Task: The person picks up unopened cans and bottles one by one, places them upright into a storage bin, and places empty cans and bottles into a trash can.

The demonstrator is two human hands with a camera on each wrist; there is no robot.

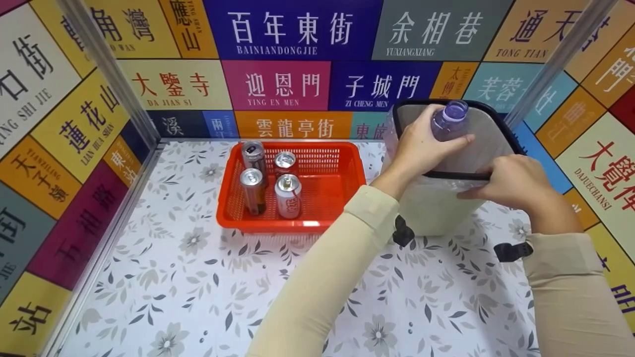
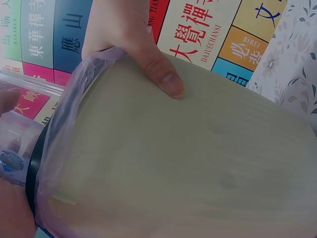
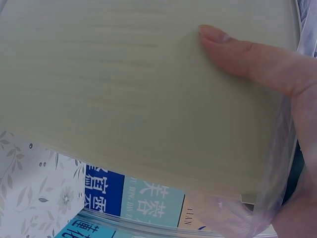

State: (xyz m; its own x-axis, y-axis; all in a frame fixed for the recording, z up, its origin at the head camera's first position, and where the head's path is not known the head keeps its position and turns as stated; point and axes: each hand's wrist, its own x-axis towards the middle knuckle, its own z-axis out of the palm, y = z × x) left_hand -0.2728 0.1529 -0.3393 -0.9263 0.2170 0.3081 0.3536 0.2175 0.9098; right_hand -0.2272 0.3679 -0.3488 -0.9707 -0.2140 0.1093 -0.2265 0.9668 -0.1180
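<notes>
My left hand (image 1: 419, 144) holds a clear, purple-tinted plastic bottle (image 1: 448, 124) at the mouth of a pale trash bin (image 1: 436, 210), the bottle's neck pointing up. My right hand (image 1: 518, 183) grips the bin's black rim at the near right corner. In the right wrist view, the right thumb (image 3: 247, 57) lies against the bin's outer wall (image 3: 114, 89). The left wrist view catches part of the bottle (image 2: 17, 141) beside the bin, with a piece of the left hand (image 2: 15, 210) at the lower left. A thin plastic liner (image 2: 64, 129) folds over the rim. The bin's bottom is hidden.
A red plastic basket (image 1: 278, 227) stands left of the bin, with several drink cans (image 1: 288, 201) upright in its left half. Both rest on a floral-patterned tabletop (image 1: 193, 277). Sign-printed panels (image 1: 292, 34) with metal edge strips enclose the back and sides.
</notes>
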